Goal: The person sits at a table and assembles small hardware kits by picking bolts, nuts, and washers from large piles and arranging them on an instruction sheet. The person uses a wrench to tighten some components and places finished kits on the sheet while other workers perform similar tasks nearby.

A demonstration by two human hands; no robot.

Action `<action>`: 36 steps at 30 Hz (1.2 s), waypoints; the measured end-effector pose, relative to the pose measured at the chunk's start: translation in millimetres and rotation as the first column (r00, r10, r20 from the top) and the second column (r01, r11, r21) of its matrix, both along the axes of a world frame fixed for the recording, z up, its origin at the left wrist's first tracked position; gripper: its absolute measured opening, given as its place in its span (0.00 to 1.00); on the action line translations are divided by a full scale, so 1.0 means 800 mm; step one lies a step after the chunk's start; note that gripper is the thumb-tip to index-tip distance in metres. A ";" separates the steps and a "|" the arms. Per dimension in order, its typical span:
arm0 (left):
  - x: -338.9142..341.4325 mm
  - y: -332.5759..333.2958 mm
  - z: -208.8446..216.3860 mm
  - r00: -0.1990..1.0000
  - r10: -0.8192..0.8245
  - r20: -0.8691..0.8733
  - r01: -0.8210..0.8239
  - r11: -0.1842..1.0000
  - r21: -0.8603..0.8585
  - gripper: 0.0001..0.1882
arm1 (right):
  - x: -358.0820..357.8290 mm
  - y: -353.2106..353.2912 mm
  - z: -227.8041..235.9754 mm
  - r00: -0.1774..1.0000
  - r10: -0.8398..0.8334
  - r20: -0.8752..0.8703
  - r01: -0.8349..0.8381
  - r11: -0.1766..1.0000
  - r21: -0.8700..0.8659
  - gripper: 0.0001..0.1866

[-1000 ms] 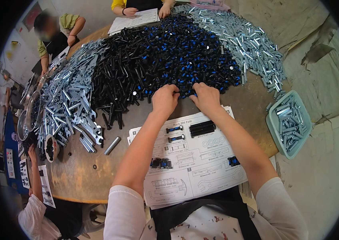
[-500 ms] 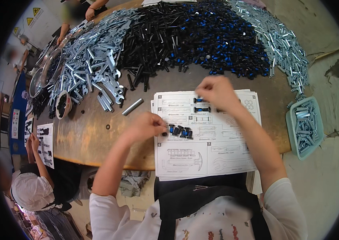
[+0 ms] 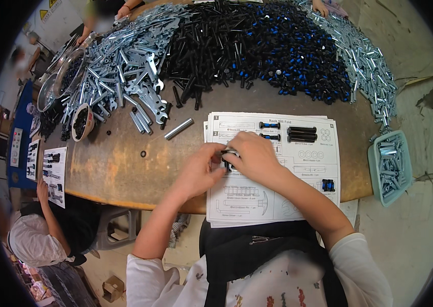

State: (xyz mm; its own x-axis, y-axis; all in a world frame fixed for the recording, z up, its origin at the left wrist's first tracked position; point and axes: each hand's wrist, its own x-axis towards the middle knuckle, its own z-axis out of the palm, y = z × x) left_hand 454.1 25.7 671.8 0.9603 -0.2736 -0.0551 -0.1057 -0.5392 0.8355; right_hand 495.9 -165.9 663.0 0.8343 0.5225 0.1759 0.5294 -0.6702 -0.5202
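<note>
My left hand (image 3: 202,171) and my right hand (image 3: 253,157) meet over the left half of a printed parts sheet (image 3: 257,204). Their closed fingers are round a small group of black bolts (image 3: 228,165), mostly hidden beneath them. Right of the fingers, two short black bolts with blue thread patches lie on the sheet, the upper bolt (image 3: 269,125) above the lower bolt (image 3: 270,136). Several long black bolts (image 3: 302,134) lie side by side further right. A cluster of short black-and-blue bolts (image 3: 328,185) rests near the sheet's right edge.
Beyond the sheet are heaps of wrenches (image 3: 150,94), black bolts (image 3: 206,46), blue-patched bolts (image 3: 298,61) and silver sleeves (image 3: 367,66). One silver tube (image 3: 179,128) and a black nut (image 3: 143,153) lie left. A green basket (image 3: 375,174) holds sleeves. Co-workers stand at left and across.
My right hand has come down and left from the upper bolts to the bolt group. My left hand has moved slightly right to meet it. The long bolts and right-hand cluster are now uncovered.
</note>
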 end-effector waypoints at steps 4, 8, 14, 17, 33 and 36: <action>0.007 -0.005 -0.005 0.970 -0.183 0.162 0.162 0.977 0.139 0.28 | -0.034 -0.040 0.027 0.992 -0.030 -0.120 0.017 0.994 -0.107 0.22; 0.009 -0.012 -0.004 0.978 -0.187 0.092 0.168 0.969 0.183 0.24 | -0.038 -0.044 0.002 0.991 0.016 -0.130 -0.024 0.998 -0.060 0.22; -0.003 -0.014 -0.010 0.979 -0.123 0.162 0.099 0.985 0.144 0.23 | -0.040 -0.043 -0.004 0.994 0.030 -0.105 -0.029 1.000 0.010 0.19; -0.005 -0.014 -0.024 0.963 -0.107 0.249 0.062 0.981 0.183 0.23 | -0.041 -0.040 -0.005 0.997 0.026 -0.071 -0.024 0.999 0.028 0.19; -0.006 -0.018 -0.023 0.975 -0.098 0.199 0.072 0.988 0.134 0.19 | -0.037 -0.051 -0.004 0.996 0.055 -0.075 -0.051 0.997 0.058 0.16; -0.009 -0.021 -0.025 0.969 -0.082 0.231 0.049 0.988 0.145 0.19 | -0.037 -0.047 -0.007 0.998 0.041 -0.038 -0.038 0.997 0.073 0.17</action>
State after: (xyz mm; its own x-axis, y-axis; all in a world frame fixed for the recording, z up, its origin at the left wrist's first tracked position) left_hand 447.0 9.1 651.9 0.9308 -0.3419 0.1294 -0.3297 -0.6322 0.7012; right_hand 466.0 -203.3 657.8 0.8203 0.5422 0.1819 0.5328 -0.6090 -0.5876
